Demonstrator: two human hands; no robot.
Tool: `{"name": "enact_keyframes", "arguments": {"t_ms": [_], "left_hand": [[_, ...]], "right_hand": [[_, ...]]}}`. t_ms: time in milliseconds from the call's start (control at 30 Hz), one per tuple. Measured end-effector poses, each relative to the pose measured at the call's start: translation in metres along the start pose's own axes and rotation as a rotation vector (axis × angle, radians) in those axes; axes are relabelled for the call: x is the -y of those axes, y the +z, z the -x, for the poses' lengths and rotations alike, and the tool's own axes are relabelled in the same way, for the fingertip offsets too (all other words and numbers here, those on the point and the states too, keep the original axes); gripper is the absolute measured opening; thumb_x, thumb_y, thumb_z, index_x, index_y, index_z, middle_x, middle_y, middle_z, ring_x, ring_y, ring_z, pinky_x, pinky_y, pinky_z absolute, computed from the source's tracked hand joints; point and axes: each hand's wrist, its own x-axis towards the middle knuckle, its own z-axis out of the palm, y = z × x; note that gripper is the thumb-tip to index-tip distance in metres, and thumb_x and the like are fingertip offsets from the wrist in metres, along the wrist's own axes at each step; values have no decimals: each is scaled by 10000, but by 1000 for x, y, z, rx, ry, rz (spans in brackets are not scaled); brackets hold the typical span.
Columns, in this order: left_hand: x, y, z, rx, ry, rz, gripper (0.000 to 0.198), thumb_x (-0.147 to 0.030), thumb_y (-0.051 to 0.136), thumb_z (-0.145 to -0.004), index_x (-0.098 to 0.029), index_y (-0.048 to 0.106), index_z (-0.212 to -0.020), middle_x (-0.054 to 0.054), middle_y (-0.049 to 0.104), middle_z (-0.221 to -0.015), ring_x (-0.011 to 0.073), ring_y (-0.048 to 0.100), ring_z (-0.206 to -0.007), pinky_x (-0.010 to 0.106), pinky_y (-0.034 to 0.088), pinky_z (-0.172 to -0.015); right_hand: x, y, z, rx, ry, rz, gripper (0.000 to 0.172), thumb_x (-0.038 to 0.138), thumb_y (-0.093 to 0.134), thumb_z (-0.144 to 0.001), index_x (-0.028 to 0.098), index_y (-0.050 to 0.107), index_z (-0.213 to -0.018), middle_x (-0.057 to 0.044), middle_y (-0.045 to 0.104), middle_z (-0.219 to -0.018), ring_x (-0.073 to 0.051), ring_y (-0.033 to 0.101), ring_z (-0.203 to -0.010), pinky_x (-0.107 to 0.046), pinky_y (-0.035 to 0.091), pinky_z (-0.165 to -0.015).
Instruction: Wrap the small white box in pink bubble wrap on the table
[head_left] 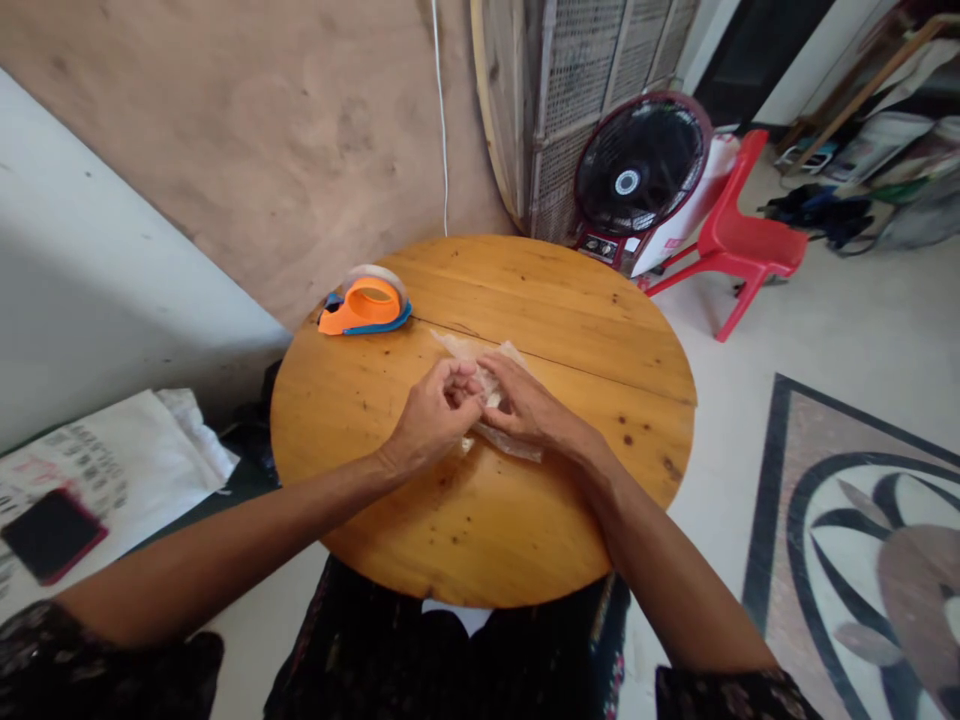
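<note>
While both forearms reach in from the near side, the left hand (444,400) and the right hand (525,405) meet around the middle of a round, varnished wooden counter (450,530). Between and beneath them lies a crumpled sheet of clear plastic film (514,442), its loose edges spreading to the far side and to the near right. The left hand's fingers are curled in toward its thumb; the right hand's fingers bend over the film. Whether either one grips it firmly, I cannot tell. A small pale piece (466,443) shows just below the left hand, too blurred to identify. At the counter's far left stands an orange and blue plastic tape dispenser (352,314) with a roll of tape, well apart from the hands. Beyond the far right edge are a round black fan (645,165) and a red plastic chair (754,240).
</note>
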Motion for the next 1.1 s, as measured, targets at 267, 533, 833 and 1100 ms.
{"name": "enact_keyframes", "arguments": {"t_ms": [267, 533, 833, 1100], "left_hand": [[-4, -17, 21, 181, 169, -141, 504, -50, 508, -652, -158, 493, -1144, 115, 647, -1151, 211, 630, -1065, 333, 487, -923], [-2, -38, 1, 347, 279, -288, 342, -144, 438, -816, -190, 631, -1095, 79, 670, -1094, 196, 627, -1037, 332, 480, -942], [17, -23, -6, 237, 604, -391, 158, -154, 491, -887, -201, 641, -879, 41, 659, -924, 179, 562, -883, 321, 446, -830], [28, -26, -4, 112, 471, -378, 85, -205, 601, -847, -200, 541, -907, 38, 588, -935, 188, 539, -942, 326, 451, -841]], "right_hand": [[-7, -3, 2, 18, -4, -45, 753, 547, 624, -811, 186, 359, -1417, -184, 398, -1454, -289, 356, -1370, -501, 321, -1106], [-3, -7, 3, 20, 8, -68, 792, 587, 649, -775, 221, 366, -1418, -167, 396, -1461, -288, 357, -1373, -501, 319, -1109], [2, -11, 2, 43, 22, -67, 794, 566, 667, -771, 215, 360, -1414, -165, 402, -1454, -280, 369, -1363, -488, 330, -1104], [8, -14, -1, 43, 56, -65, 755, 556, 679, -767, 236, 397, -1390, -141, 498, -1354, -280, 489, -1244, -463, 417, -1031]]}}
